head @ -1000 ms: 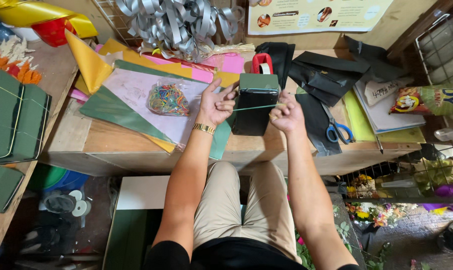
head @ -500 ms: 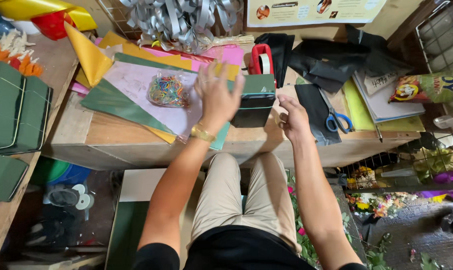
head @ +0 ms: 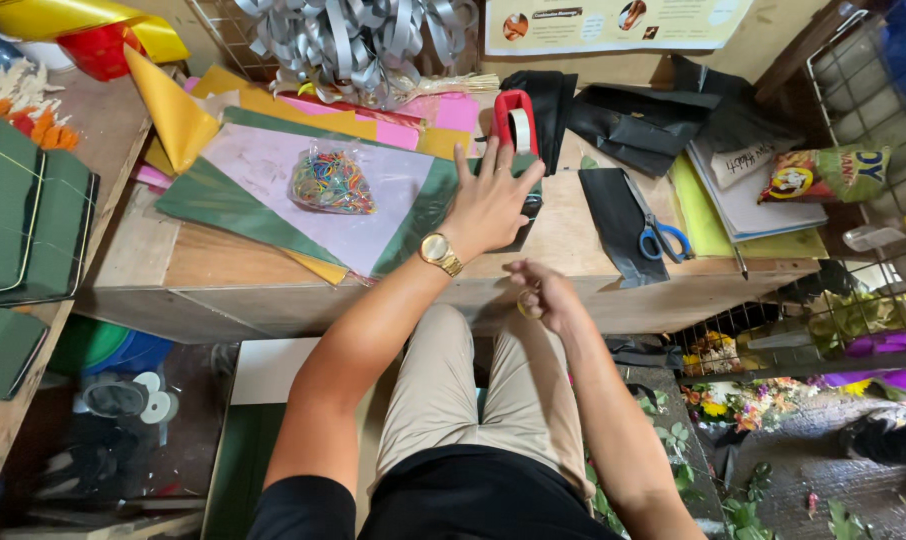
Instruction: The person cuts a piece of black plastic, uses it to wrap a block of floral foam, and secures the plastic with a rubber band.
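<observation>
Now pressing flat, fingers spread, left hand on dark green folded packet near tabletop front edge; right hand pulled off below that edge, pinching a yellowish rubber band.

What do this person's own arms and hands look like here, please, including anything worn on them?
Both arms are bare from above the elbow down, with short black sleeves at the upper arms. The left hand has a gold-coloured wristwatch on its wrist. The right hand wears no watch or glove that shows.
</observation>
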